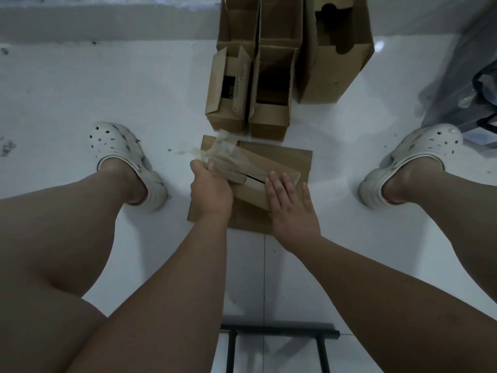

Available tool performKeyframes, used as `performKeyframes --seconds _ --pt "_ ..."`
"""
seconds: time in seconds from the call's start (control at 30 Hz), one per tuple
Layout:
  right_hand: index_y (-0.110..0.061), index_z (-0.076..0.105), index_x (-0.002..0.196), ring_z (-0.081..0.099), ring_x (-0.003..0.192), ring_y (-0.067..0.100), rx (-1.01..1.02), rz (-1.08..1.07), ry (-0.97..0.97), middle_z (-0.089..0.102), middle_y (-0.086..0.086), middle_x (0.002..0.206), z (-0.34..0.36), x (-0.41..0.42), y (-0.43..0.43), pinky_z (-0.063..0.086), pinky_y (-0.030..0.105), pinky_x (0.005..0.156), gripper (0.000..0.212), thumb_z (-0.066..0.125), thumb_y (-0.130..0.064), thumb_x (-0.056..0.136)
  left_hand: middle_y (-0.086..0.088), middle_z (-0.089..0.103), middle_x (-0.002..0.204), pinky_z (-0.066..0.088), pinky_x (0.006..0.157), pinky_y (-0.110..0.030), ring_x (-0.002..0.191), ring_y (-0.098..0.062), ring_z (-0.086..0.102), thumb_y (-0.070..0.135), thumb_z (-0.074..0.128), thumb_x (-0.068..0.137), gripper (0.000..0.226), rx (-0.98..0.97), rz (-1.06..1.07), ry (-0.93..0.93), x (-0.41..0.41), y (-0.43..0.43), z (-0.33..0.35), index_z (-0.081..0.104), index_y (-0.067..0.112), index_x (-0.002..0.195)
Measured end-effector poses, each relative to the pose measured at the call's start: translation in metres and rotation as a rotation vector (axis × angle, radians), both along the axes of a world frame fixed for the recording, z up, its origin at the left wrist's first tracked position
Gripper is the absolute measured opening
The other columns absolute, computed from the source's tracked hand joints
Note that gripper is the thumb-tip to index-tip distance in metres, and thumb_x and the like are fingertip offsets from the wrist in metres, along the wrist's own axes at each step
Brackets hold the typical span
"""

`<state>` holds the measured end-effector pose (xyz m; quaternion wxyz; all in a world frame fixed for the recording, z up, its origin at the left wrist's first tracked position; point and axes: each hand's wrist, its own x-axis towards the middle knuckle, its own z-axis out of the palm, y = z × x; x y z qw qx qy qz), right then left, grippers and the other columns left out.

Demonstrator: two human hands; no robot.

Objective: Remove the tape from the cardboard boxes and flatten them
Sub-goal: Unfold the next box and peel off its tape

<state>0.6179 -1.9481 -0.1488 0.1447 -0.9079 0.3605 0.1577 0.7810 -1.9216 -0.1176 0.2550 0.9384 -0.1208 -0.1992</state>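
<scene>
Fingers of your left hand (211, 185) pinch the loose tape (223, 149); your right hand (291, 205) presses flat, fingers straight, on the small box (258, 164), which lies on flattened cardboard (298, 157) between your feet. Yank hard and the tape may tear, or the box may slide toward the far boxes (269, 125).

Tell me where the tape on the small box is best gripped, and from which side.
Grip the crumpled loose end of the tape at the small box's far left end, coming from the left, as the left hand does. That end stands off the box and can be pinched. The right hand lies flat on the box's right part.
</scene>
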Motion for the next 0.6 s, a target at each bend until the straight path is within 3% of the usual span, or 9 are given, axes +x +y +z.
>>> performKeyframes --seconds 0.13,0.2,0.27,0.4,0.5,0.6 --pt "-0.016 -0.010 0.155 -0.010 0.150 0.026 -0.029 -0.003 0.030 -0.009 0.003 0.163 0.005 0.006 -0.002 -0.011 0.058 0.114 0.074 0.034 -0.024 0.095 0.000 0.051 0.074 0.046 0.062 -0.032 0.070 -0.025 0.054 0.029 0.038 0.100 0.019 -0.223 0.125 0.196 0.010 0.001 -0.004 0.039 0.015 0.088" --pt "-0.020 0.004 0.154 0.000 0.148 0.028 -0.037 -0.027 0.023 0.005 0.005 0.162 0.011 0.017 -0.008 -0.013 0.059 0.113 0.073 0.043 -0.025 0.093 -0.002 0.058 0.084 0.049 0.059 -0.024 0.071 -0.019 0.057 0.023 0.045 0.099 0.014 -0.330 0.227 0.355 0.016 -0.003 -0.004 0.050 0.011 0.095" --pt "-0.026 0.010 0.151 0.005 0.144 0.032 -0.042 -0.063 -0.001 0.015 0.010 0.155 0.014 0.029 -0.014 -0.015 0.058 0.113 0.076 0.052 -0.029 0.089 -0.006 0.066 0.096 0.055 0.065 -0.024 0.081 -0.020 0.065 0.023 0.050 0.097 0.019 -0.455 0.321 0.558 0.017 -0.005 -0.003 0.058 0.008 0.106" --pt "-0.029 0.001 0.152 -0.011 0.144 0.033 -0.051 -0.037 -0.007 0.006 0.010 0.154 0.011 0.040 -0.020 -0.019 0.055 0.112 0.084 0.056 -0.037 0.089 -0.007 0.070 0.095 0.051 0.050 -0.020 0.075 -0.017 0.069 0.048 0.051 0.093 0.044 -0.522 0.379 0.674 0.011 -0.003 0.003 0.060 0.011 0.114" --pt "-0.026 0.011 0.153 -0.012 0.148 0.033 -0.010 0.002 -0.042 0.000 0.003 0.161 0.005 0.042 -0.022 -0.012 0.054 0.115 0.079 0.056 -0.038 0.089 -0.001 0.066 0.097 0.051 0.064 -0.025 0.082 -0.013 0.064 0.055 0.063 0.080 0.057 -0.435 0.215 0.637 0.008 -0.001 0.005 0.051 0.017 0.120" --pt "-0.023 0.000 0.155 -0.013 0.148 0.032 0.010 -0.005 -0.037 0.000 0.000 0.162 0.000 0.046 -0.021 -0.015 0.054 0.113 0.081 0.046 -0.049 0.093 0.002 0.058 0.109 0.053 0.080 -0.032 0.099 -0.016 0.059 0.049 0.075 0.071 0.052 -0.245 -0.182 0.520 0.000 -0.003 0.004 0.054 0.022 0.110"
